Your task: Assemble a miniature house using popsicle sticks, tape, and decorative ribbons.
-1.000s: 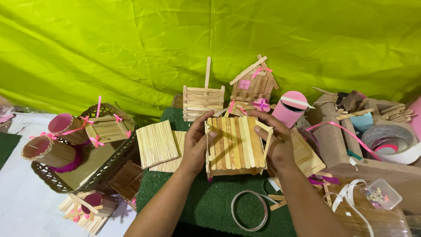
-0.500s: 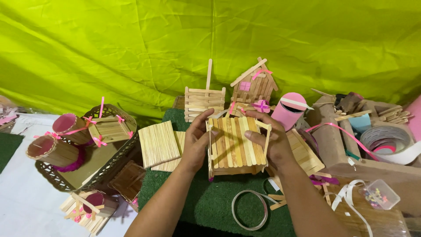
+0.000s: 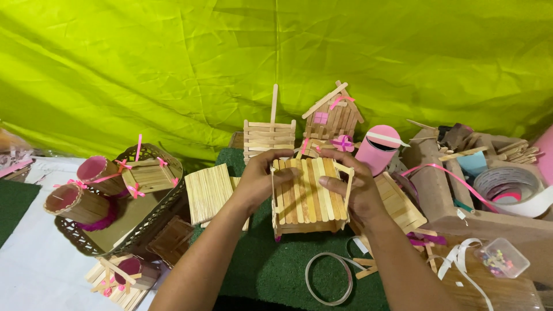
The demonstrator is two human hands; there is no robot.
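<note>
1. Above the dark green mat (image 3: 271, 270), we hold a pale box of flat wooden craft sticks (image 3: 310, 197) upright between both hands.
2. Our left hand (image 3: 259, 184) clamps its left side, fingers on the slats.
3. Our right hand (image 3: 356, 187) grips its right side, thumb across the front.
4. A small stick house with pink bows (image 3: 332, 118) stands behind it.

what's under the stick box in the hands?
Green mat shows below the stick box, held by left hand and right hand. The spot directly beneath is hidden.
</note>
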